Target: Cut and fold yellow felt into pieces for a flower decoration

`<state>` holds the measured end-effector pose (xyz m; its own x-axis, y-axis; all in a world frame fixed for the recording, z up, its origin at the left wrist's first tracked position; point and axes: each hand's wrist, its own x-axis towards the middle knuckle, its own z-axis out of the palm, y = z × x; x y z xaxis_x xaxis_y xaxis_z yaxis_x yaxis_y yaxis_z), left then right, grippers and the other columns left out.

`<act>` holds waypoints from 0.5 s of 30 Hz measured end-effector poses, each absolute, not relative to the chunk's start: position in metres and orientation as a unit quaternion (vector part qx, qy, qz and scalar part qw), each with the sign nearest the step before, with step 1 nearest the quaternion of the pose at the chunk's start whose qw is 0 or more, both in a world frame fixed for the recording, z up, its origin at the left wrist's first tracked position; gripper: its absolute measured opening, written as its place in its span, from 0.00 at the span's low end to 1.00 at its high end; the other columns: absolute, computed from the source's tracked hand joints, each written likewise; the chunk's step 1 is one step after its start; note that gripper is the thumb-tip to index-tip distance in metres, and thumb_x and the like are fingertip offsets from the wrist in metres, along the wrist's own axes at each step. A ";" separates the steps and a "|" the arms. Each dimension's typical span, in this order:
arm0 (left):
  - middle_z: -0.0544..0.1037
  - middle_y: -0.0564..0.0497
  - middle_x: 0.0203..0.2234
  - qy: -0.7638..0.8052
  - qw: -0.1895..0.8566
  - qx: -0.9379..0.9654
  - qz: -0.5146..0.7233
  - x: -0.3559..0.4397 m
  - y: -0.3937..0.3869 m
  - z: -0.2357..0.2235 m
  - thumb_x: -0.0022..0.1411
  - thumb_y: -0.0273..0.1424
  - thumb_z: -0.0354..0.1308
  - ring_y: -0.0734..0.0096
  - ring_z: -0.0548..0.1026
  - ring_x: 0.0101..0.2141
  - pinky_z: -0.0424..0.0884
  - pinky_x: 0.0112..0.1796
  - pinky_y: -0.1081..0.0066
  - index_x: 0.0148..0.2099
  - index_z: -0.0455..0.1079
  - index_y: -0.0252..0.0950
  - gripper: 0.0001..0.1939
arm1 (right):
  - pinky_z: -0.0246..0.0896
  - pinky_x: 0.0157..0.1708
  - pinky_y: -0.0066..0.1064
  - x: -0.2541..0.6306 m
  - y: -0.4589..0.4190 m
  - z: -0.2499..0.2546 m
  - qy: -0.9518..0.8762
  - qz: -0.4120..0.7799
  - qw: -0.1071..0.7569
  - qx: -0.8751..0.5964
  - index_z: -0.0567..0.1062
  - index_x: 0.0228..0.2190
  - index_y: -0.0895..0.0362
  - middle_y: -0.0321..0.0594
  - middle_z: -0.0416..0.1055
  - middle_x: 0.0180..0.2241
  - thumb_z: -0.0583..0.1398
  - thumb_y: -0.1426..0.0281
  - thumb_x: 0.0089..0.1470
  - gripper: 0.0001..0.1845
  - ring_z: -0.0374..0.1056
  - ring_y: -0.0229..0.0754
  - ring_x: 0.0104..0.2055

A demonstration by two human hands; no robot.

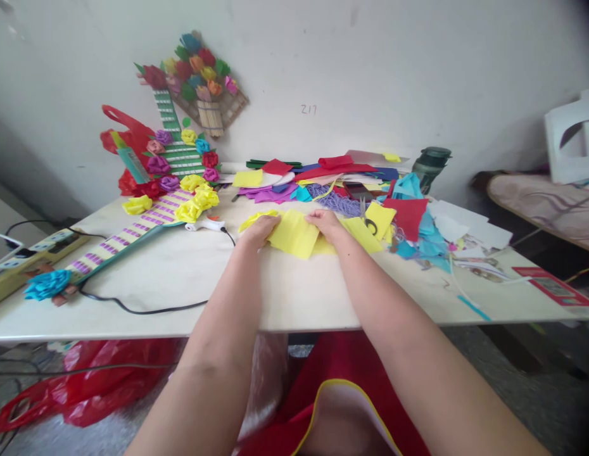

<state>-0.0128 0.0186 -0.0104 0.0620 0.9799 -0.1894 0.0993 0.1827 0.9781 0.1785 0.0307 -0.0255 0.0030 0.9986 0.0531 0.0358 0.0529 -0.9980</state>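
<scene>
Two bare hands share one yellow sheet (294,235) in my head view, out over the pale table (304,297). The left hand (259,229) has its thumb and fingers closed on the sheet's left edge, near the top; the right hand (325,225) pinches the upper right corner. That puts the sheet directly between them, touching both, its lower edge hanging toward the wearer.

Counting outward, I get one crumpled yellow piece (249,220) just beyond the left hand, and at least two flat yellow pieces (380,218) just beside the right hand; overlap keeps me from an exact figure. One pair of scissors (363,208) lies against those. One red sheet (411,217) sits farther right, and one dark green bottle (431,166) stands upright behind it.

On the left I count one white glue gun (206,225) with its black cord, one long striped panel (118,242), one blue rose (48,284) at the panel's near end and one loose yellow rose (137,204) beside it. One paper bouquet (199,73) is up on the wall. Two red bags show: one bag behind the panel, one floor bag (109,386) below the table.
</scene>
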 end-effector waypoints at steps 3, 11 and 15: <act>0.79 0.44 0.32 0.545 0.535 0.497 0.413 -0.013 0.019 -0.011 0.53 0.33 0.60 0.60 0.79 0.36 0.72 0.36 0.68 0.32 0.70 0.38 0.05 | 0.59 0.24 0.29 0.179 0.030 -0.023 -0.537 0.467 0.520 -0.473 0.74 0.21 0.57 0.32 0.70 0.19 0.64 0.69 0.38 0.05 0.63 0.36 0.21; 0.80 0.44 0.31 0.528 0.569 0.454 0.438 -0.011 0.026 -0.016 0.57 0.43 0.58 0.61 0.79 0.35 0.73 0.36 0.67 0.37 0.70 0.37 0.14 | 0.63 0.37 0.33 0.179 0.032 -0.019 -0.595 0.395 0.520 -0.468 0.76 0.18 0.56 0.32 0.72 0.20 0.66 0.69 0.34 0.05 0.65 0.38 0.27; 0.80 0.43 0.30 0.511 0.571 0.501 0.402 -0.014 0.021 -0.014 0.50 0.46 0.65 0.59 0.79 0.36 0.73 0.36 0.67 0.34 0.71 0.36 0.19 | 0.64 0.39 0.36 0.179 0.035 -0.023 -0.597 0.388 0.519 -0.473 0.77 0.18 0.55 0.33 0.73 0.21 0.65 0.71 0.34 0.02 0.67 0.40 0.28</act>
<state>-0.0137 0.0207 -0.0140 0.1548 0.9714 -0.1802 0.0528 0.1740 0.9833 0.1791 0.0353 -0.0226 -0.0149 0.9674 0.2527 0.1618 0.2517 -0.9542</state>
